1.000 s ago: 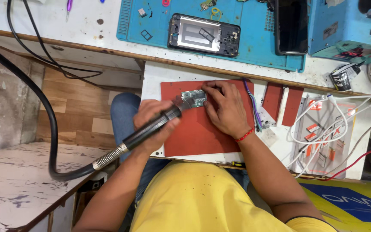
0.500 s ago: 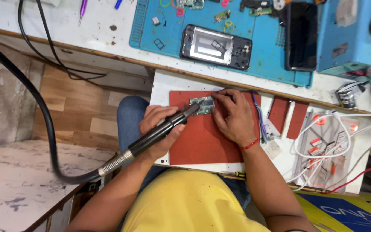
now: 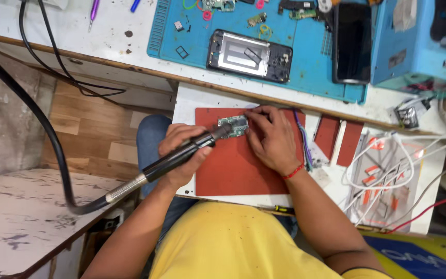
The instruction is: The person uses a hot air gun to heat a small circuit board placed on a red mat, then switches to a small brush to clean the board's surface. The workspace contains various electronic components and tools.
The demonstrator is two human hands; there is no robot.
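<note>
Left hand [image 3: 179,155] wrapped around a black hot-air handpiece [image 3: 181,154], held slanted, nozzle tip over the left edge of a small green circuit board [image 3: 233,125]. Thick black hose [image 3: 37,124] runs from the handpiece's metal collar down-left, then up past the tabletop edge. Right hand [image 3: 270,139] lies palm down on the red mat [image 3: 233,170], fingertips pinning the board's right side; fingers curled and narrow, and I cannot tell whether it also holds a thin tool. Red thread band on the right wrist [image 3: 292,172].

The board lies near the mat's upper edge, centre-left. The mat sits on a white pull-out board [image 3: 187,103] just below the main tabletop [image 3: 68,31].

On the tabletop: blue work mat [image 3: 305,77] carrying an opened phone frame [image 3: 249,56], a dark phone screen [image 3: 351,44] to its right, and small parts along the top edge. Blue box-shaped machine [image 3: 414,46] at far right. Purple-handled tool [image 3: 94,10] at upper left.

Right of the red mat: two small red pads [image 3: 339,135], then a tangle of white cables [image 3: 393,165] and a red wire [image 3: 429,206]. Person wears a yellow shirt [image 3: 233,243], blue jeans below the pull-out board.
</note>
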